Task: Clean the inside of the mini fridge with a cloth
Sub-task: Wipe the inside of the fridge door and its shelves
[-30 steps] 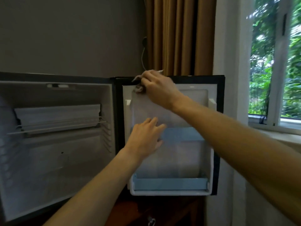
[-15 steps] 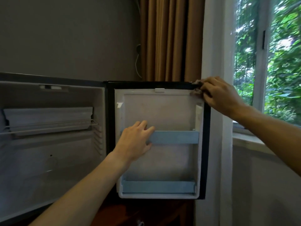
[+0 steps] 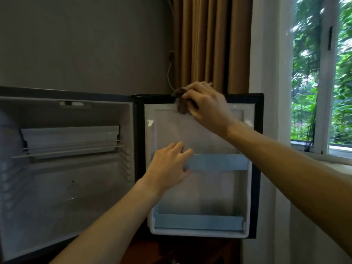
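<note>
right hand (image 3: 206, 105): back near the left end of the door's top edge; half a second ago at the top right corner, a second ago at the top left. Reads as a back-and-forth pass along the top seal.
cloth (image 3: 181, 103): dark, bunched, pinched under the right fingers (image 3: 187, 95); draped over the top edge of the door (image 3: 255, 168), hanging onto the white liner.
left hand (image 3: 169, 168): unchanged; fingers straight and together, pressed flat on the liner at the left end of the upper blue shelf (image 3: 219, 161), likely bracing the door.
task meaning: top rim probably near done; lower liner, both blue shelves and the fridge cavity (image 3: 66, 168) look not yet wiped.
hidden: right thumb behind the cloth; most of the cloth under the hand; cavity floor cut off at bottom left; dirt on the liner too blurred to judge.
</note>
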